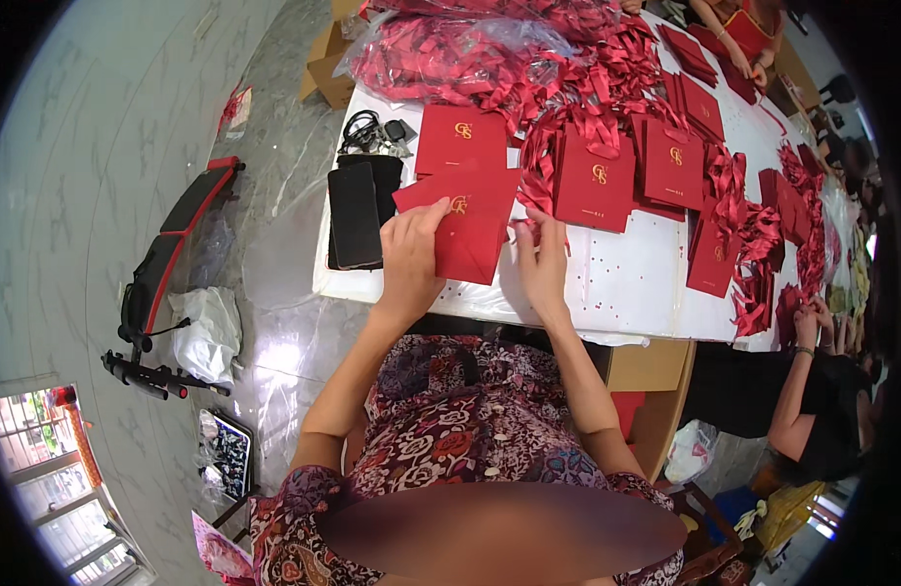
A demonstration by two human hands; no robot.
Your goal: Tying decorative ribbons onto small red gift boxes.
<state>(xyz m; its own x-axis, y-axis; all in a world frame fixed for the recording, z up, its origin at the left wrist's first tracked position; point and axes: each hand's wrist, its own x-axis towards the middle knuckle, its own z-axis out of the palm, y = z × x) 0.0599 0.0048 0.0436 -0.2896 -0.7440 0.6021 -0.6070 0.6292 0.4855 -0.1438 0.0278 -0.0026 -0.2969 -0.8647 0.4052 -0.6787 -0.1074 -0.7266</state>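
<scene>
My left hand (411, 256) grips the left edge of a red paper gift bag (470, 244) with a gold emblem, held tilted over the table's near edge. To its right is my right hand (544, 269), its thumb and fingers apart, close to the ends of red satin ribbons (536, 176). Part of a ribbon shows beside those fingertips; whether they touch it, I cannot tell. Behind the held bag lies another red bag (460, 137) with the same emblem. Stacks of red bags with ribbon handles (595, 181) lie farther right.
A black phone (355, 215) and coiled black cable (362, 129) lie on the white table (607, 283) at left. Plastic-wrapped ribbons (421, 63) are heaped at the back. Other people's hands (812, 317) work at right. An open cardboard box (655, 366) stands below the table edge.
</scene>
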